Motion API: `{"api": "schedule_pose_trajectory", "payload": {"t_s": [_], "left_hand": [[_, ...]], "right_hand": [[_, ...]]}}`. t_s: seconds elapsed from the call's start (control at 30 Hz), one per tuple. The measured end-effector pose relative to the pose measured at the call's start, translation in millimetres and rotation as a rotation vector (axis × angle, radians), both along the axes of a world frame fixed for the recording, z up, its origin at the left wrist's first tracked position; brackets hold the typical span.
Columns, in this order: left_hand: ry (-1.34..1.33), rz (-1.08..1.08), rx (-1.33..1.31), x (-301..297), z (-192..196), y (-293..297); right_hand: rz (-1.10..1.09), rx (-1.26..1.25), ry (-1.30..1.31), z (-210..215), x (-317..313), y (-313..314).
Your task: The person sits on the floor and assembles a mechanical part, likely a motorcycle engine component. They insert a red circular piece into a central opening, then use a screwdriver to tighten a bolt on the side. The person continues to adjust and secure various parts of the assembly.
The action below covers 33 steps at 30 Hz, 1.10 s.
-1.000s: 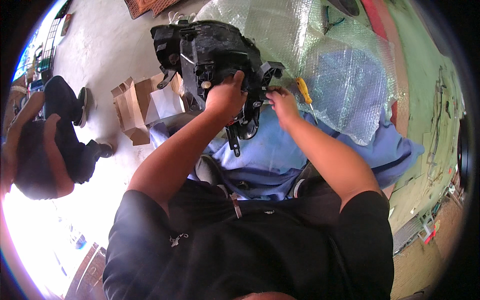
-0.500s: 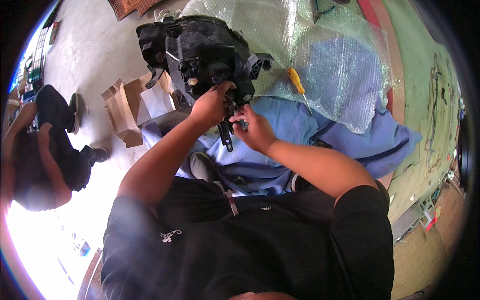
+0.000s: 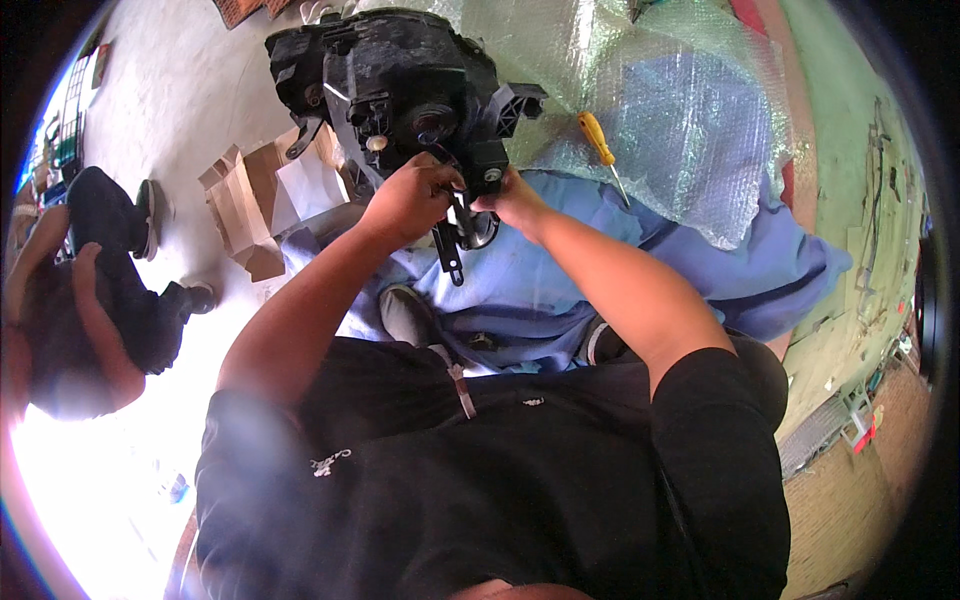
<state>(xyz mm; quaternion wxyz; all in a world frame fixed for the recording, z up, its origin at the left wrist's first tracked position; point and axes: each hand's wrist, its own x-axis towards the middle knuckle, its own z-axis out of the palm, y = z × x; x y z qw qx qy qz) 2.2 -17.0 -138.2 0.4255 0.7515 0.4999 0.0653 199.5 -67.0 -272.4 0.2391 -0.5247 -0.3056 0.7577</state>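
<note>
A black car headlight unit (image 3: 400,75) lies with its back toward me on the blue cloth (image 3: 560,265) and bubble wrap (image 3: 690,110). My left hand (image 3: 412,198) is at its lower middle, below a round opening, with fingers bent and pressed together; what they pinch is hidden. My right hand (image 3: 517,205) grips the lower right corner of the unit, its fingertips partly hidden behind the housing. Between both hands, a slotted black bracket (image 3: 450,255) sticks out toward me.
A yellow-handled screwdriver (image 3: 597,140) rests on the bubble wrap at right. An opened cardboard box (image 3: 240,205) lies left of the headlight. Another person (image 3: 100,290) sits at the far left. My shoe (image 3: 407,315) stands by the cloth.
My right hand has moved up from below the bracket to the lower right corner of the headlight. My left hand has shifted slightly left, and the headlight sits a little higher in view.
</note>
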Motion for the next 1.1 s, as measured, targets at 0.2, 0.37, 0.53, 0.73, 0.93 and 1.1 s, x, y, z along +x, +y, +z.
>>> {"api": "schedule_pose_trajectory", "payload": {"t_s": [0.2,0.37,0.53,0.73,0.93,1.1], "left_hand": [[0.049,-0.203,0.175,-20.2,21.9,-15.6],[-0.060,0.015,0.589,-87.7,27.7,-13.5],[0.303,0.791,0.487,-170.9,-24.6,61.5],[-0.132,1.310,-0.341,-243.9,-101.0,130.8],[-0.212,1.308,-0.484,-260.6,-121.8,156.0],[-0.328,1.255,-0.457,-250.4,-106.7,177.2]], "right_hand": [[-0.255,-0.242,0.288,-0.3,-4.9,1.1],[-0.273,-0.344,0.180,1.4,-5.1,4.7],[-0.230,-0.284,0.204,-22.8,1.4,-2.8],[-0.107,-0.030,0.132,-54.2,29.4,-4.3],[-0.602,-0.255,0.225,-3.3,34.7,28.1],[-0.818,-0.124,0.148,73.0,31.8,77.3]]}}
